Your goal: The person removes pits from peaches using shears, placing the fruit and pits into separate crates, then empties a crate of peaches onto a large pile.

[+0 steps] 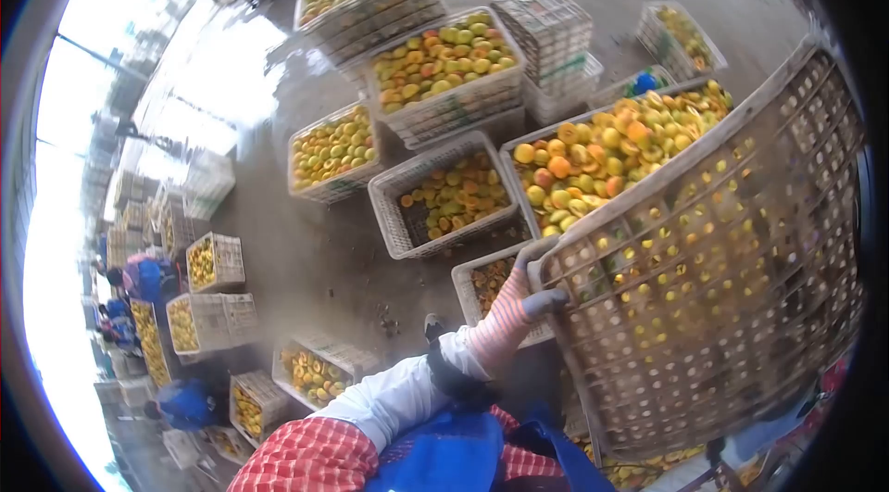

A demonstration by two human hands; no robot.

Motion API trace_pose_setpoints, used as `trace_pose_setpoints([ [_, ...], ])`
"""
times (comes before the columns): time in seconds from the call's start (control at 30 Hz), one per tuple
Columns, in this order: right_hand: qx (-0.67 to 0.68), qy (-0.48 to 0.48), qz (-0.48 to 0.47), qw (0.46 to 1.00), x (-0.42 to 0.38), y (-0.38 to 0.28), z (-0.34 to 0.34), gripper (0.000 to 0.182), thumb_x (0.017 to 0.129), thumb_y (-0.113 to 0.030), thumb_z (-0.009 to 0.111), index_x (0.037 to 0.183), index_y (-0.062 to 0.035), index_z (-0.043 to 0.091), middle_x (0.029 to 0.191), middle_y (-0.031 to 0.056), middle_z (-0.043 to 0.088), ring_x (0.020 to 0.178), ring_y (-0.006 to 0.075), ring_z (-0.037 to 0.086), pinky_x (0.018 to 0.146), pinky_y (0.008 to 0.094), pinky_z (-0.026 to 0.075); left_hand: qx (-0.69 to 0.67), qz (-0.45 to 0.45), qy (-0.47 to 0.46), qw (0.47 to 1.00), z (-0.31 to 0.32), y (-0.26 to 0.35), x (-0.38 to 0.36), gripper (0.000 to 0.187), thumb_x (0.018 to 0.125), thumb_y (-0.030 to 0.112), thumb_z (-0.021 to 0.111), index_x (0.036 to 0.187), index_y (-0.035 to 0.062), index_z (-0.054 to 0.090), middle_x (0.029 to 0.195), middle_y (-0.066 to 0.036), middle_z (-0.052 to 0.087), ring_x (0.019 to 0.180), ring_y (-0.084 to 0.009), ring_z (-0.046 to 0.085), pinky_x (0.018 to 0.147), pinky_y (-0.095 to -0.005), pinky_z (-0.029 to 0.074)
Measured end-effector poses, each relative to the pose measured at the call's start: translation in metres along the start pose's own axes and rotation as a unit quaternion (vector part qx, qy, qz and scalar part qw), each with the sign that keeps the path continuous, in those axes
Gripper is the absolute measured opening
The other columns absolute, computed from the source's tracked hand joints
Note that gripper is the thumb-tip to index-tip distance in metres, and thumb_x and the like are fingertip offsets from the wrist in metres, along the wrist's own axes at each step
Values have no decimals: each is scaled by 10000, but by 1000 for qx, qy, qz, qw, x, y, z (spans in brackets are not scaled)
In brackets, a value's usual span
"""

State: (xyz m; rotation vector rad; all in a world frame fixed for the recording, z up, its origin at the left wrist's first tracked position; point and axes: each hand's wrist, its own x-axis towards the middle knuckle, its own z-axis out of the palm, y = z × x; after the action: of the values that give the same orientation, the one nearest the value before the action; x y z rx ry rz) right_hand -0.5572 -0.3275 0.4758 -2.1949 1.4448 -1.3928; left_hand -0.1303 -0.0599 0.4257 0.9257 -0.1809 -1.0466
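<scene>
My left hand (514, 307), in a striped glove with grey fingertips, is closed on the near left corner of a large plastic crate (704, 270). The crate is tilted up on its side, and yellow fruit shows through its mesh. Behind its upper edge lies a wide crate heaped with yellow and orange fruit halves (602, 154). A partly filled grey crate (398, 214) stands to the left of that one. Below it, a smaller crate (466, 283) with dark orange pieces is partly hidden by my left hand. My right hand is not visible.
Full fruit crates (435, 121) stand stacked ahead, beside stacked empty crates (546, 29). More fruit crates (215, 260) are on the wet floor (315, 279) at left. Several people in blue (185, 404) are at the far left. A shoe (432, 325) shows below my left arm.
</scene>
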Motion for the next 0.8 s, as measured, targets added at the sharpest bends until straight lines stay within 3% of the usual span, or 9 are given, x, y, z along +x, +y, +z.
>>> trace_pose_setpoints([
  [0.2, -65, -35, -111, 991, -92, -132, 80, 450, 909, -328, 594, 1186, 26, 563, 1100, 159, 611, 999, 228, 566, 869, 365, 445, -35, 27, 117, 992, -141, 79, -100, 747, 739, 161, 668, 1395, 63, 323, 1361, -100, 425, 1254, -218, 401, 1045, -352, 335],
  [0.27, 75, -45, 7, 996, -118, -167, 126, 369, 895, -268, 631, 1116, 24, 589, 1007, 110, 624, 907, 178, 565, 797, 331, 455, -37, 43, 167, 984, -193, 99, -136, 730, 735, 147, 656, 1385, 61, 335, 1349, -99, 432, 1243, -214, 408, 1036, -349, 343],
  [0.33, 260, -73, 190, 944, -154, -274, 185, 288, 878, -199, 664, 1054, 20, 603, 930, 62, 613, 823, 132, 548, 732, 295, 451, -42, 69, 219, 972, -241, 115, -173, 710, 729, 128, 643, 1372, 60, 349, 1338, -100, 439, 1239, -215, 413, 1034, -349, 348],
  [0.4, 304, -152, 232, 912, -185, -325, 233, 232, 859, -126, 672, 1030, 11, 596, 902, 35, 592, 789, 127, 540, 706, 265, 441, -41, 120, 268, 955, -293, 120, -204, 679, 723, 103, 622, 1352, 57, 371, 1342, -103, 439, 1242, -231, 422, 1036, -361, 356],
  [0.47, 368, -207, 234, 876, -220, -361, 284, 328, 838, -90, 686, 1122, 9, 554, 967, 48, 593, 827, 134, 552, 724, 256, 451, -74, 137, 320, 935, -312, 150, -236, 709, 721, 102, 644, 1355, 21, 337, 1337, -129, 431, 1228, -247, 428, 1022, -362, 382],
  [0.5, 339, -226, 252, 878, -235, -388, 303, 368, 839, -98, 688, 1152, 20, 535, 981, 50, 592, 834, 140, 554, 750, 263, 459, -105, 153, 338, 923, -318, 162, -246, 707, 716, 98, 643, 1350, 15, 340, 1336, -129, 432, 1224, -249, 433, 1013, -363, 394],
  [0.63, 366, -320, 225, 844, -267, -461, 357, 334, 846, -109, 700, 1129, 0, 561, 931, 14, 598, 769, 102, 536, 715, 236, 463, -89, 148, 361, 917, -383, 170, -273, 687, 715, 84, 627, 1341, 28, 349, 1329, -138, 428, 1195, -253, 465, 988, -382, 430],
  [0.8, 453, -292, 236, 809, -271, -482, 403, 271, 842, -65, 704, 1075, -17, 573, 905, -2, 598, 707, 66, 537, 652, 189, 461, -99, 157, 397, 899, -393, 204, -253, 676, 722, 76, 611, 1337, 35, 333, 1311, -151, 429, 1165, -262, 490, 959, -388, 464],
])
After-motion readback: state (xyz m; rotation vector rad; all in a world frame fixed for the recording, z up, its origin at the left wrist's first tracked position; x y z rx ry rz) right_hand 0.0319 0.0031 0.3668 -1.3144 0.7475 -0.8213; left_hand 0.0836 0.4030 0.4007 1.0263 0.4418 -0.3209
